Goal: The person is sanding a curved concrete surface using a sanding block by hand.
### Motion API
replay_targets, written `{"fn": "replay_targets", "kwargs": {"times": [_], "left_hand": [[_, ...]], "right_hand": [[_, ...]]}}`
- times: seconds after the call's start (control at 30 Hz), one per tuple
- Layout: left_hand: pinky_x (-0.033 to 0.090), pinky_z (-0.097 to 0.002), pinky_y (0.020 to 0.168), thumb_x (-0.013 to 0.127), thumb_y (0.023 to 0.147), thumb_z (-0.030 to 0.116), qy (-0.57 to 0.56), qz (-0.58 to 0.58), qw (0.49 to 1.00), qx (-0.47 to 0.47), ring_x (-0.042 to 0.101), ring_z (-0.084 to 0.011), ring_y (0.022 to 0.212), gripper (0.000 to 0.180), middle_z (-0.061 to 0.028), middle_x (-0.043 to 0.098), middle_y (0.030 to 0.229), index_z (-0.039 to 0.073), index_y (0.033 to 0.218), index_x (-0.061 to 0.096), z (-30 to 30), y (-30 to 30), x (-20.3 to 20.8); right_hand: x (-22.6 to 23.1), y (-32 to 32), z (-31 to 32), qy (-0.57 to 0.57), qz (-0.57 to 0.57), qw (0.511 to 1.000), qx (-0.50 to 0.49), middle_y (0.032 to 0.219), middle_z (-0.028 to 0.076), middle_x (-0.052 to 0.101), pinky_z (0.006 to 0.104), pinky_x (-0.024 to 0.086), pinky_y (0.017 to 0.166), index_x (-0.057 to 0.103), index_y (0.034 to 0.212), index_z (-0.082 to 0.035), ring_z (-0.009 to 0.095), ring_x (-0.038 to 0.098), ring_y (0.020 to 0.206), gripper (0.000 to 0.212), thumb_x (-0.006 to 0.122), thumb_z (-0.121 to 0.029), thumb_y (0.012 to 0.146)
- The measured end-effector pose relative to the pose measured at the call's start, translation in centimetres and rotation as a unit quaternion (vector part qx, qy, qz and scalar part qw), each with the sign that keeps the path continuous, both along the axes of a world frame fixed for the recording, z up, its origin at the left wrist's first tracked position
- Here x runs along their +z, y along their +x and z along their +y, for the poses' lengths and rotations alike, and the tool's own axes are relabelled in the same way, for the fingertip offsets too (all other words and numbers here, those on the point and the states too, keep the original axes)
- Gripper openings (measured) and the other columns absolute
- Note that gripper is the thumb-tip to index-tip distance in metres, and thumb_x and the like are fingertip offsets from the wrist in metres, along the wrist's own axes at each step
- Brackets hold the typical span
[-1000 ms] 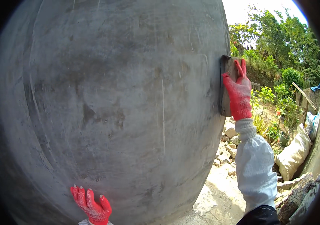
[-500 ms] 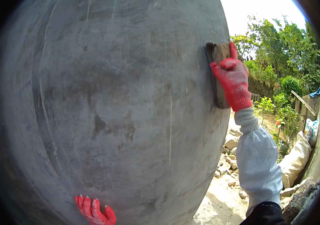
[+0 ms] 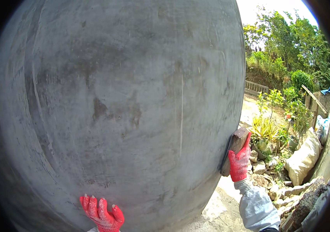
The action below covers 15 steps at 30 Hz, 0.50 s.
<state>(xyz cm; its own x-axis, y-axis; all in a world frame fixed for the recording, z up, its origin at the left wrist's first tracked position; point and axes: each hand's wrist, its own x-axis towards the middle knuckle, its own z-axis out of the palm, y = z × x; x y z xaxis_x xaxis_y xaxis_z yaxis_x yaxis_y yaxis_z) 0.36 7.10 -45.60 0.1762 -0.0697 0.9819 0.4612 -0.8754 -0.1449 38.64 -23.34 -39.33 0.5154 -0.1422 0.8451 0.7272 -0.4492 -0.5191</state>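
Observation:
A large grey cement wall fills most of the view, its surface patched with darker stains and thin pale streaks. Along its right edge, my right hand in a red coated glove is closed around the wooden block handle of a plastering float. The float's thin dark plate lies against the wall's side. Low on the wall, my left hand, in a matching red glove dusted with cement, rests with fingers stretched out and touching the surface. Some of its fingertips look pale.
Rocks and rubble lie on the ground right of the wall. Farther right stand a stuffed pale sack, a pile of rough wood and potted plants. Trees and a low balustrade are behind.
My right hand has moved down along the wall's right edge with the float. My left hand stays low on the wall. The view has shifted slightly.

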Motion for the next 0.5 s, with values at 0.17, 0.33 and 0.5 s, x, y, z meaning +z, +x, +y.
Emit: {"fn": "replay_targets", "kwargs": {"times": [0.17,0.33,0.5], "left_hand": [[0.032,-0.0698,0.110,0.054,0.093,0.015,0.000,0.008,1.000,0.002,0.041,-0.0487,0.135,0.047,-0.0244,0.041,0.144,0.000,0.136,0.045,-0.3,0.4,0.5],[0.036,-0.0693,0.106,0.058,0.089,0.017,-0.012,-0.015,1.000,-0.011,0.046,-0.0467,0.128,0.038,-0.0220,0.047,0.133,-0.001,0.122,0.053,-0.6,1.4,0.5],[0.033,-0.0690,0.109,0.057,0.089,0.015,0.001,-0.006,1.000,-0.018,0.043,-0.0472,0.131,0.044,-0.0226,0.044,0.138,-0.001,0.130,0.049,-0.3,0.3,0.6]], "right_hand": [[18.6,0.6,1.3,0.037,-0.197,0.979,0.029,0.075,0.005,0.065,0.0352,0.050,0.072,0.041,0.151,0.000,0.022,0.055,0.063,0.097,0.085,-0.015,0.065],[27.7,1.5,1.1,0.077,-0.228,0.968,0.076,0.157,0.013,0.042,0.0346,0.046,0.104,0.050,0.147,-0.013,0.031,0.060,0.124,0.075,0.079,-0.022,0.078],[10.2,-0.7,2.8,-0.012,-0.203,0.979,0.020,0.131,0.014,0.052,0.0369,0.050,0.094,0.044,0.149,-0.002,0.030,0.062,0.103,0.104,0.085,-0.023,0.056]]}}
